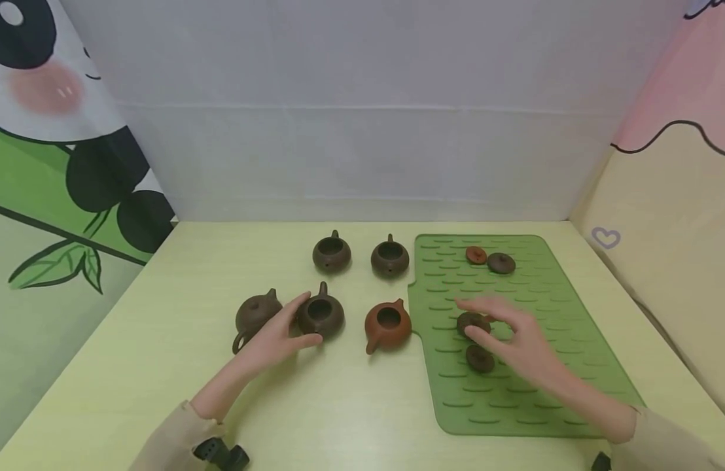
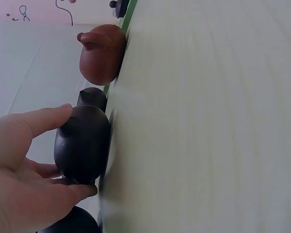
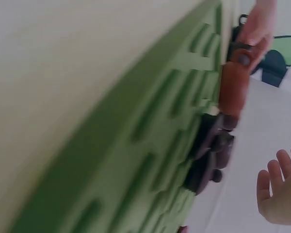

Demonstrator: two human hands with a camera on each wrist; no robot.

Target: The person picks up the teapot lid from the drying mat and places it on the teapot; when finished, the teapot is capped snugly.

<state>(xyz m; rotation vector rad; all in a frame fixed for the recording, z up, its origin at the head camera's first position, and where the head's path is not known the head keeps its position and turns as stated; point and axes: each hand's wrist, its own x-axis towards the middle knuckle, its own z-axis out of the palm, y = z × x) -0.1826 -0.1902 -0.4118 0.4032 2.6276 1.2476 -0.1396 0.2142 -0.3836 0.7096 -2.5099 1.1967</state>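
Observation:
My left hand [image 1: 274, 340] has thumb and fingers round the sides of an uncovered dark teapot [image 1: 320, 315] standing on the table; the left wrist view shows the hand [image 2: 29, 170] against the dark pot's body [image 2: 83, 145]. My right hand [image 1: 524, 343] is over the green mat [image 1: 515, 409], thumb and fingers spread near a dark lid [image 1: 470, 322], with another dark lid [image 1: 479, 359] just nearer. In the right wrist view that hand [image 3: 283, 196] hangs apart from the dark lids [image 3: 201, 170], holding nothing. An uncovered red-brown teapot [image 1: 389, 326] stands between the hands.
A dark teapot with its lid on [image 1: 256, 314] is left of the gripped pot. Two uncovered dark teapots [image 1: 332, 254] [image 1: 389, 258] stand farther back. At the mat's far side lie a red lid [image 1: 476, 255] and a dark lid [image 1: 501, 263]. A pale wall [image 1: 362, 157] rises behind.

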